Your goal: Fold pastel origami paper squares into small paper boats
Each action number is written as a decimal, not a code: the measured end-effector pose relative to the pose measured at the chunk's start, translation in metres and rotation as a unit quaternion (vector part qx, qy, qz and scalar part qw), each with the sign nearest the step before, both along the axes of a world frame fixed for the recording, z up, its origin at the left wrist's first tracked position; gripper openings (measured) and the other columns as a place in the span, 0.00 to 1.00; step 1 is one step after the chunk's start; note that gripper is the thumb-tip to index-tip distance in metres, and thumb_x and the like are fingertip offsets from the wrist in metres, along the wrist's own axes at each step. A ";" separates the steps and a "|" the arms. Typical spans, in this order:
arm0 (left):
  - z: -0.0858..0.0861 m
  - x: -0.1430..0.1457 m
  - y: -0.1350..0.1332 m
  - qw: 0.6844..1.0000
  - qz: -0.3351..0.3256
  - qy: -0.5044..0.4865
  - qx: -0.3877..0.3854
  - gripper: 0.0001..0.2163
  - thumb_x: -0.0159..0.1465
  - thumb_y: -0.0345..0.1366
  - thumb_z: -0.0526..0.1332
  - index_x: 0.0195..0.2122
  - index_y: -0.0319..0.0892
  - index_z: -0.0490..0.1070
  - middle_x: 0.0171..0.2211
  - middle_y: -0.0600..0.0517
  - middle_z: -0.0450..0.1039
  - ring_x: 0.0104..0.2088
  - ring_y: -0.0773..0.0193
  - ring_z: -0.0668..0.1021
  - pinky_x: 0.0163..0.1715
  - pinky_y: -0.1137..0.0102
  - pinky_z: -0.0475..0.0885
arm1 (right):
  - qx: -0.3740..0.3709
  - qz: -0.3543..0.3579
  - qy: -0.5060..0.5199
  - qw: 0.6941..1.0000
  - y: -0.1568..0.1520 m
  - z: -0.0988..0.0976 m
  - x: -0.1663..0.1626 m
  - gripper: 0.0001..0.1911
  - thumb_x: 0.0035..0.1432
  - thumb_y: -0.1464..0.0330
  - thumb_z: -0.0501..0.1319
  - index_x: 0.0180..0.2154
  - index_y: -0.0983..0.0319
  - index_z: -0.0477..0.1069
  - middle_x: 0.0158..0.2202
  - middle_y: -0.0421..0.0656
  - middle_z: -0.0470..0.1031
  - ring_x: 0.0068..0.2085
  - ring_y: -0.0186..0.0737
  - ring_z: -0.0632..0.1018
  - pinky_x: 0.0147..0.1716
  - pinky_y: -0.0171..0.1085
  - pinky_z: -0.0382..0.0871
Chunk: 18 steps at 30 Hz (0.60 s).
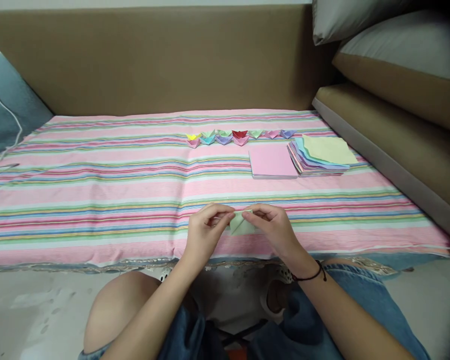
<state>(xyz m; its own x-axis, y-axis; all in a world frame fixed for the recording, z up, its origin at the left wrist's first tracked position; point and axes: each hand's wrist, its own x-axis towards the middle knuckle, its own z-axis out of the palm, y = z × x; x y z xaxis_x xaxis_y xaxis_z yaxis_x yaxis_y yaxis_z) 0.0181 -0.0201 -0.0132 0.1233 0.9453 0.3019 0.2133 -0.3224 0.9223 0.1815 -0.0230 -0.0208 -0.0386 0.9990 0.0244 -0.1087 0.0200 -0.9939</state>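
Note:
A small folded piece of pale green paper is held up between both hands, above the near part of the striped cloth. My left hand pinches its upper left corner between thumb and fingers. On the other side, my right hand grips the upper right corner the same way. A diagonal crease or flap edge shows on the paper's face. Fingers cover both of its top corners.
Several folded paper boats stand in two rows farther back. Right of centre lie a stack of pink paper and a fanned stack of coloured sheets. Cushions border the right; a brown backrest rises behind the striped cloth.

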 end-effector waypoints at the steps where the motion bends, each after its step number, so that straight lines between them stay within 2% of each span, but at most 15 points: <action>1: 0.000 -0.001 0.001 1.000 -0.009 0.008 0.005 0.04 0.59 0.36 0.62 0.32 0.42 0.76 0.31 0.50 0.75 0.31 0.64 0.76 0.28 0.73 0.71 | 0.010 -0.001 -0.007 1.000 0.000 0.000 0.000 0.08 0.47 0.62 0.67 0.27 0.60 0.76 0.27 0.41 0.78 0.29 0.38 0.77 0.28 0.35 0.71; 7: 0.002 -0.005 0.003 0.999 -0.022 0.024 0.000 0.04 0.57 0.36 0.64 0.30 0.42 0.76 0.29 0.50 0.76 0.31 0.63 0.78 0.29 0.72 0.73 | 0.062 0.003 -0.070 0.996 0.000 0.002 0.003 0.09 0.51 0.61 0.64 0.29 0.60 0.76 0.30 0.43 0.78 0.34 0.42 0.77 0.34 0.38 0.71; 14: 0.003 -0.002 0.000 0.995 -0.001 0.078 0.054 0.04 0.59 0.35 0.62 0.30 0.43 0.76 0.28 0.51 0.76 0.29 0.64 0.77 0.28 0.72 0.71 | 0.096 -0.004 -0.102 0.990 0.000 0.001 0.002 0.09 0.55 0.63 0.61 0.31 0.59 0.77 0.32 0.44 0.77 0.37 0.44 0.75 0.38 0.40 0.69; 18: 0.004 0.001 0.000 0.999 -0.003 0.045 0.017 0.04 0.58 0.35 0.63 0.29 0.42 0.75 0.27 0.51 0.76 0.27 0.65 0.77 0.27 0.74 0.72 | 0.101 -0.012 -0.095 0.990 0.001 0.001 0.001 0.08 0.55 0.66 0.60 0.29 0.59 0.78 0.31 0.43 0.76 0.38 0.43 0.75 0.40 0.40 0.67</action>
